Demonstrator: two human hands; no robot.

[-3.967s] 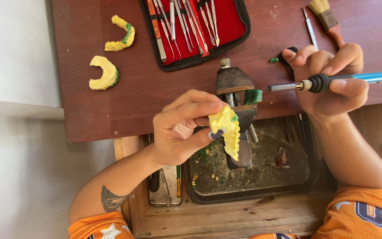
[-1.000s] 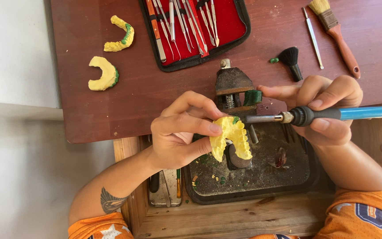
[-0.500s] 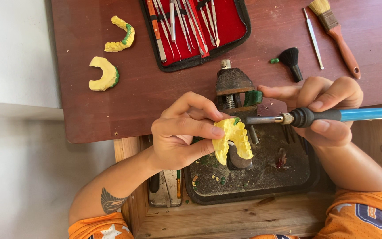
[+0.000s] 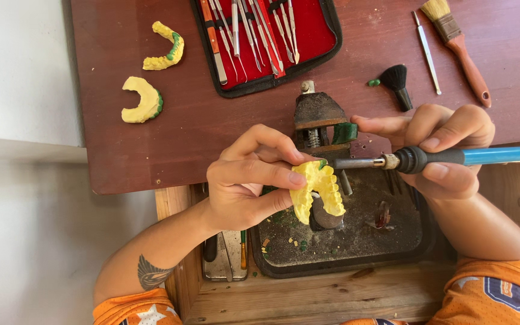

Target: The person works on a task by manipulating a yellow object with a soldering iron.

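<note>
Head view: yellow dental cast [image 4: 318,194] is being held in the left hand [image 4: 249,180], fingers curled round it, thumb under and index pressed on its top edge. Cast is being kept in the air over the dark tray [image 4: 344,241], just in front of the small vise [image 4: 315,123]. Electric wax tool [image 4: 434,159], blue handle and metal shaft, is being gripped pen-style in the right hand [image 4: 437,150], fingers closed on it; the tip is being brought to the cast's upper edge, at a green spot. Contact itself cannot be told.

Risks, as judged:
- Left index finger is lying very near the tip; a slip could burn it if the tip is hot.
- Cast is being held unsupported; too much push from the tool could chip a tooth or knock it loose.
- Cord is running off the right edge; a tug could pull the tip off line.

Containers:
- Tray: green and dark scraps are lying in it, with a round dark block partly hidden under the cast.
- Red case [image 4: 266,39], open on the table [image 4: 121,156]: a row of slim metal instruments is being held in its loops.
- Small metal tin [image 4: 227,259] left of the tray: thin tools are lying in it.

Two more casts [image 4: 151,81] are lying at far left, well apart; brushes [image 4: 434,54] are at far right.
</note>
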